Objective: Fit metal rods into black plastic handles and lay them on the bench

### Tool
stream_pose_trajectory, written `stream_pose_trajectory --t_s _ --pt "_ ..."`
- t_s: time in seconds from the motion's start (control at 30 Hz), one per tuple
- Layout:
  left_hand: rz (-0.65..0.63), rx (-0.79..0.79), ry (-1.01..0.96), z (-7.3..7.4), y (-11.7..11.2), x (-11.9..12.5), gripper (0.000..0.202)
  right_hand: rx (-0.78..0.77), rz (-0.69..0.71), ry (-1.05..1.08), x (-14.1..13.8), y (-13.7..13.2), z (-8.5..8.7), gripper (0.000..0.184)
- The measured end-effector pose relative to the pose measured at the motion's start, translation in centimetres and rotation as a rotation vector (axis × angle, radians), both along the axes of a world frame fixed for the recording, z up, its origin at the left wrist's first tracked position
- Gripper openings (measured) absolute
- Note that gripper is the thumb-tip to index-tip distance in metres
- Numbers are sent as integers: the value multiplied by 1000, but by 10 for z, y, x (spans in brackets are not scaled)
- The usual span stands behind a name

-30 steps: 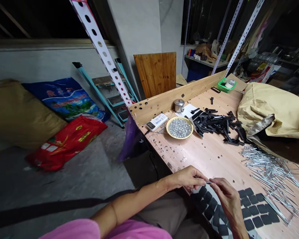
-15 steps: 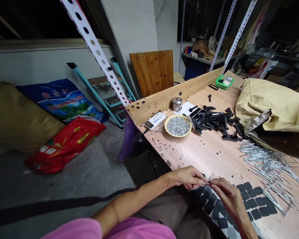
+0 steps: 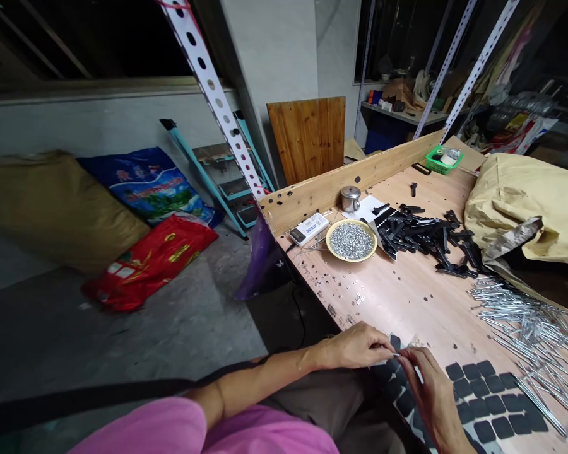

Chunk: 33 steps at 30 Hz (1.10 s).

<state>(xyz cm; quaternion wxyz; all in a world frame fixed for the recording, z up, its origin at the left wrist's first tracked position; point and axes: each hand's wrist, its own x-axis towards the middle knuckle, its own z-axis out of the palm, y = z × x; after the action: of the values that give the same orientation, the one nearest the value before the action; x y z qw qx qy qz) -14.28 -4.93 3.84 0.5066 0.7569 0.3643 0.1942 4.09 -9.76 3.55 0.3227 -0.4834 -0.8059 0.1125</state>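
My left hand (image 3: 363,345) and my right hand (image 3: 428,381) meet above the near edge of the table. Both are closed in a pinch, fingertips almost touching, on a thin metal rod (image 3: 396,354); only a short piece of it shows between them. Whether a small part sits on its end I cannot make out. Beneath and beside my hands lie dark rounded-square pads (image 3: 485,431) in rows. A pile of similar metal rods (image 3: 525,328) is to the right. Farther off stands a yellow bowl (image 3: 330,247) full of small shiny metal nuts.
Black plastic parts (image 3: 421,233) are heaped behind the bowl, near a large paper sack (image 3: 525,202). A metal cup (image 3: 350,198), a white scale-like device (image 3: 309,229) and a green basket (image 3: 443,160) stand along the wooden backboard (image 3: 312,200). Loose nuts are scattered in front of the bowl.
The view has swung slightly left, so the scene sits farther right. My hands stay together on the rod, with less of it showing between the fingers.
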Motion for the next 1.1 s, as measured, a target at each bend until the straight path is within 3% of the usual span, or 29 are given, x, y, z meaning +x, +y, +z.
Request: stream_pose_trajectory --t_s 0.23,0.37,0.43,0.5,0.63,0.77,0.83,0.93,1.0,1.1 --pt "44 277 123 -7 -2 -12 22 147 -67 -146 -15 12 -22 23" --pt "95 325 181 -11 0 -20 26 25 -30 -22 -28 26 -16 28" --pt "152 206 91 -11 4 -23 24 -68 -4 72 -31 32 -10 27" --pt "194 -25 -41 -11 10 -27 21 -130 23 123 -32 35 -5 26" --pt "114 -481 -248 -11 18 -35 29 -250 105 158 -29 39 5 25" --pt "13 -633 -309 -13 19 -37 44 -300 114 191 -26 39 10 27" --pt "74 -508 -263 -13 16 -34 37 -266 96 183 -26 39 10 28" --pt "191 -122 -142 -12 12 -26 21 -217 16 134 -27 37 6 33" --pt "188 65 -44 -11 8 -23 21 -199 -41 102 -29 34 1 36" --pt "151 189 83 -11 4 -20 24 -112 -92 43 -33 29 -6 39"
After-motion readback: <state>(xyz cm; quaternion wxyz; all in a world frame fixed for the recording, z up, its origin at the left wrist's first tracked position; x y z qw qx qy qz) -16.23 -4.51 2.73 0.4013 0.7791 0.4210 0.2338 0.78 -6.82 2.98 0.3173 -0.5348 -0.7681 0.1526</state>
